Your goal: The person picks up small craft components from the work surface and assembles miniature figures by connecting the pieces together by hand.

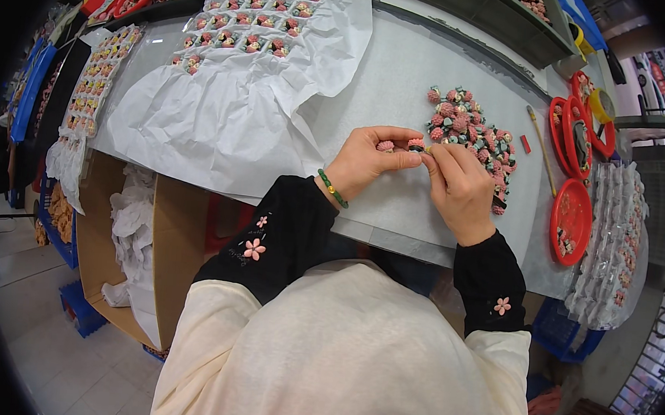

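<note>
My left hand (367,160) and right hand (458,181) meet, both pinched on 1 small pink flower piece (415,145), apparently; the pile of pieces (469,132) lies just beyond, nearer my right hand; paper-lined tray (253,17) farthest.

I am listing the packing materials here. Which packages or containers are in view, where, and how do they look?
Cardboard box: left of the person, beside the table, brown, open, white paper inside.
Clear bags: table's right edge, stacked.
Blue crate: under the table, right.
</note>
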`<state>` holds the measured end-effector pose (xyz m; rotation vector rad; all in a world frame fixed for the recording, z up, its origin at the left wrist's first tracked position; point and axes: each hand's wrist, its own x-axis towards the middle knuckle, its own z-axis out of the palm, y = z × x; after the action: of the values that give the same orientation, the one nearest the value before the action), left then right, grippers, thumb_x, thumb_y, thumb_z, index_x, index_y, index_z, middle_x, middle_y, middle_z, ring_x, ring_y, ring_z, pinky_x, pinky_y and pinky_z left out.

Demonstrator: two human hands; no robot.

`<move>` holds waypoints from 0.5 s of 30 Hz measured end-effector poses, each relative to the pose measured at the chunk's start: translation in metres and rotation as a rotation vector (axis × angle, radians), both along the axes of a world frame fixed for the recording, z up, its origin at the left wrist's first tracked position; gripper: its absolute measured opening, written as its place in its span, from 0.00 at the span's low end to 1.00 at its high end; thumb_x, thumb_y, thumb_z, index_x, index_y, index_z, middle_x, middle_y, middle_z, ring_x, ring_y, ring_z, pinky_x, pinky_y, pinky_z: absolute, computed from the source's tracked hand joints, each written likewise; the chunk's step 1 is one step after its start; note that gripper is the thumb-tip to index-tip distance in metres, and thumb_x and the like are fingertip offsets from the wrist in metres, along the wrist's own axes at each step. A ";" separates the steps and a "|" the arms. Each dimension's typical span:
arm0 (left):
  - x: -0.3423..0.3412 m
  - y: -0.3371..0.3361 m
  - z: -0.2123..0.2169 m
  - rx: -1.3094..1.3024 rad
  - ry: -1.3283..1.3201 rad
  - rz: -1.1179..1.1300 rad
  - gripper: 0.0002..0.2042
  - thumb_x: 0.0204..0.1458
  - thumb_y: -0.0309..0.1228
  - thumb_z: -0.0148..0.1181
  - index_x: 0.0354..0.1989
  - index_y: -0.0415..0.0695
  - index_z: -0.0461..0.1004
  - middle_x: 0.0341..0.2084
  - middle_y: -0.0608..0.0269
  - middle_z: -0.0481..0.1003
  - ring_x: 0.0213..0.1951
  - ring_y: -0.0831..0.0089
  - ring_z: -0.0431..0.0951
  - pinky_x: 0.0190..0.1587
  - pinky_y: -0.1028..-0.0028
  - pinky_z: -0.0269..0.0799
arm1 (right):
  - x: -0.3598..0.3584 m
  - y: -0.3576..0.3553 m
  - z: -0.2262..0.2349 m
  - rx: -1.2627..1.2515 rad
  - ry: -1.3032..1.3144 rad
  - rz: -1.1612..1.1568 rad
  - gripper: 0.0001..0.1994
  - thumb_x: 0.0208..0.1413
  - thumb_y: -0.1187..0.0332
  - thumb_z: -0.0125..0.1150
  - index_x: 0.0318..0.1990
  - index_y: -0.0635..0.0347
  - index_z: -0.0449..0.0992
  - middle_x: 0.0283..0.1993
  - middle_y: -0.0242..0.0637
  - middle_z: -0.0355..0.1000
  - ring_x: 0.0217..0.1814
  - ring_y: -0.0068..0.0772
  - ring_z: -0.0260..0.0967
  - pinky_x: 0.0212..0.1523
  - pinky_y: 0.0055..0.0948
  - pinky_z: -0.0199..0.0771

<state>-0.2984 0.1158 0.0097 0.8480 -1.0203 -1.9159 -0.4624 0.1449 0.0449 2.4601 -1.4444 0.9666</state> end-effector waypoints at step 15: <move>0.000 -0.001 -0.003 -0.026 -0.016 0.013 0.18 0.41 0.24 0.64 0.44 0.36 0.72 0.29 0.70 0.70 0.28 0.87 0.65 0.30 0.87 0.61 | 0.001 0.000 -0.002 -0.001 -0.036 -0.005 0.06 0.44 0.70 0.62 0.27 0.60 0.71 0.26 0.33 0.68 0.25 0.34 0.68 0.21 0.29 0.67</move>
<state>-0.2983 0.1153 0.0063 0.8544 -1.0445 -1.8843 -0.4617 0.1447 0.0429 2.4493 -1.4593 1.0155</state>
